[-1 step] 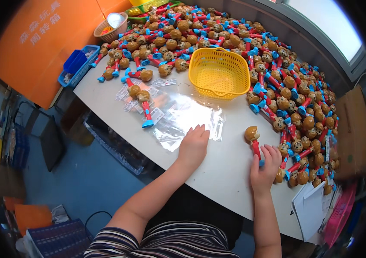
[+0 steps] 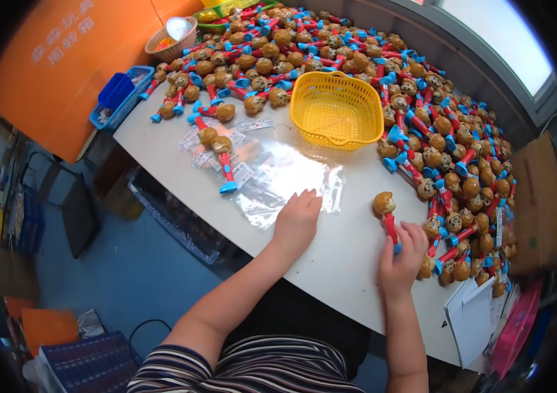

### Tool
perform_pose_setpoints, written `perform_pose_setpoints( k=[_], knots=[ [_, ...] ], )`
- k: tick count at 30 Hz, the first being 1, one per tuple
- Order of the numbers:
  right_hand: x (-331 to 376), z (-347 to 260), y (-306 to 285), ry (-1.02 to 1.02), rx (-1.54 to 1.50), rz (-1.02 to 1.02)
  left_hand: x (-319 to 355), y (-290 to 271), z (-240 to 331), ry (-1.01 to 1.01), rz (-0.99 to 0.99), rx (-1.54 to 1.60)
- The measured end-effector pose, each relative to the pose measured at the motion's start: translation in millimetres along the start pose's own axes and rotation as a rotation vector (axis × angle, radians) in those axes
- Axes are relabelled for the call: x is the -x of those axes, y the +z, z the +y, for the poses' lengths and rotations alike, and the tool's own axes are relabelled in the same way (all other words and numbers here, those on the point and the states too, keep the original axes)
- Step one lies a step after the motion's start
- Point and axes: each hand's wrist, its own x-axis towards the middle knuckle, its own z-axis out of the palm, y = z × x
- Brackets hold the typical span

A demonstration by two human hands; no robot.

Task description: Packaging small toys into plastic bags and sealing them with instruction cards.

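Note:
My left hand (image 2: 297,224) lies on the near edge of a stack of clear plastic bags (image 2: 272,173), its fingers stretched out and nothing visible in them. To the right, my right hand (image 2: 401,262) curls its fingers around the lower end of a brown-headed toy (image 2: 390,226) with a red handle and blue foot. That toy's head points away from me. Two similar toys lie left of the bags, among them a toy with its blue foot toward me (image 2: 226,171), on top of small printed paper slips (image 2: 250,124).
A yellow perforated basket (image 2: 336,114) stands behind the bags. A large heap of the same toys (image 2: 449,177) covers the back and right of the white table (image 2: 350,281). A blue basket (image 2: 121,98) sits at the left edge; white papers (image 2: 471,321) are at the near right.

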Motion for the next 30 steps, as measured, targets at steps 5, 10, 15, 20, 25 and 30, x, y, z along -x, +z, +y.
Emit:
perform_pose_setpoints(
  k=[5,10,15,20,25,30],
  knots=[
    [-16,-43,23,0.047,-0.328,-0.248,-5,-34,1,-0.103,0.082,0.349],
    [-43,-67,92,-0.082,-0.339,-0.353,9,-31,-43,-0.354,0.086,-0.154],
    [-41,-92,109,0.004,-0.213,-0.387,3,-45,-42,-0.363,0.09,0.232],
    [-44,-92,84,0.192,-0.325,-0.246,4,-39,-10,-0.369,0.254,0.712],
    [-38,-73,64,1.121,-1.219,-0.705,8,-30,19,-0.462,-0.095,1.045],
    [-33,-50,57,1.229,-1.296,-0.672,28,-20,8,-0.541,0.058,1.21]
  ],
)
